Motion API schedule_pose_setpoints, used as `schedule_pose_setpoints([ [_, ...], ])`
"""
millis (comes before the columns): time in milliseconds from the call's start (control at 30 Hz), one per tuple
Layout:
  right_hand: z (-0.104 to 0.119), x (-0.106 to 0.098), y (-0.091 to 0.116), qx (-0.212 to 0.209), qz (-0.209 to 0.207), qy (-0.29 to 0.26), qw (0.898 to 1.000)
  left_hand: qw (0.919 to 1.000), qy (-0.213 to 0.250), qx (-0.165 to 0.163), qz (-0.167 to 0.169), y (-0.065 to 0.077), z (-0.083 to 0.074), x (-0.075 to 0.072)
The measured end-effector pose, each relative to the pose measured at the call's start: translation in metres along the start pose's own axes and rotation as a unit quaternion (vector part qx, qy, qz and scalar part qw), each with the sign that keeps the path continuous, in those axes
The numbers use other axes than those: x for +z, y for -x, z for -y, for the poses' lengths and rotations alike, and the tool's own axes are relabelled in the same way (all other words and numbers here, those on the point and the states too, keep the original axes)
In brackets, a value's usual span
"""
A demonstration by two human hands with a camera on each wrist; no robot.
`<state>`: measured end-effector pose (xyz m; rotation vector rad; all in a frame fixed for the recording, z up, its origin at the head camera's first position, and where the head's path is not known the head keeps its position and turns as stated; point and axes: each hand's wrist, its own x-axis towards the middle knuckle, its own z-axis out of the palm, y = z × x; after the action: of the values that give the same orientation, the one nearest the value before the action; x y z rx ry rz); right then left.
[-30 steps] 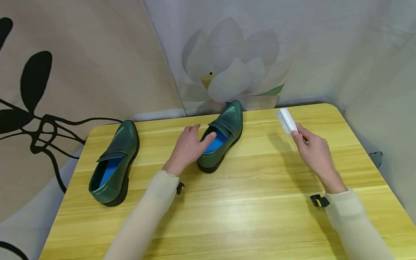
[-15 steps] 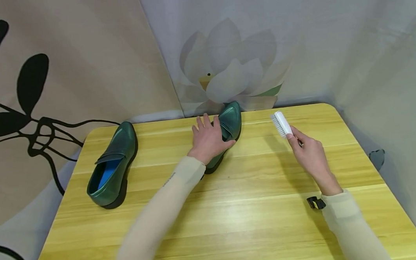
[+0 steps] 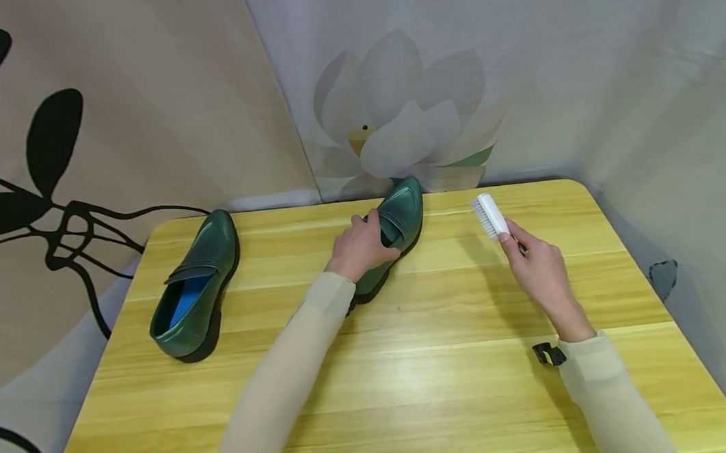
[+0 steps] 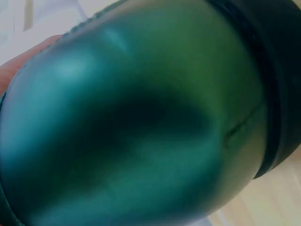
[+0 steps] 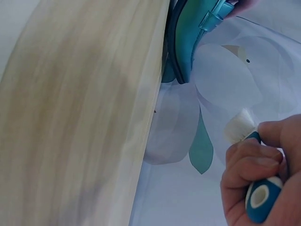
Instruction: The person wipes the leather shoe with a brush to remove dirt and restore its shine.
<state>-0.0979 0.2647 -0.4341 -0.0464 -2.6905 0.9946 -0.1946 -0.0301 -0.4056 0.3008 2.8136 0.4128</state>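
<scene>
My left hand (image 3: 359, 248) grips a green loafer (image 3: 406, 202) across its opening, thumb on the right side and fingers curled on the left. The loafer's shiny heel (image 4: 155, 127) fills the left wrist view, hiding most of that hand. In my right hand (image 3: 539, 265) is a small white brush (image 3: 490, 216), held above the table with its bristles facing left. The right wrist view shows fingers wrapped round its blue and white handle (image 5: 265, 207). A second green loafer (image 3: 217, 239) with a blue insole stands at the table's left, untouched.
The wooden table (image 3: 457, 379) ends at the back against a hanging cloth (image 3: 552, 80) printed with a pale flower. Black leaf shapes (image 3: 57, 143) decorate the cloth on the left.
My left hand has moved right onto the nearer loafer, and its spread fingers have curled round it. The right hand and brush have shifted slightly left.
</scene>
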Motion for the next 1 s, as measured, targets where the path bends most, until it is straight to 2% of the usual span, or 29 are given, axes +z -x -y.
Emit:
schedule_pose_setpoints([
  [167,0.001,-0.001,0.000,0.002,0.003,-0.002,1.000,0.9994,0.023,0.006,-0.026,0.005,0.006,0.000],
  [400,0.002,-0.002,0.000,-0.002,0.004,-0.004,1.000,0.9943,0.082,0.008,-0.067,0.018,0.021,-0.004],
  [700,0.006,-0.002,0.004,-0.007,0.001,-0.014,1.000,0.9799,0.151,0.028,-0.127,0.051,0.055,-0.017],
  [800,0.008,-0.002,0.006,-0.009,0.004,-0.018,1.000,0.9760,0.166,0.021,-0.139,0.064,0.069,-0.022],
  [1000,0.010,-0.002,0.007,-0.014,0.009,-0.023,1.000,0.9749,0.163,-0.006,-0.151,0.089,0.098,-0.029],
])
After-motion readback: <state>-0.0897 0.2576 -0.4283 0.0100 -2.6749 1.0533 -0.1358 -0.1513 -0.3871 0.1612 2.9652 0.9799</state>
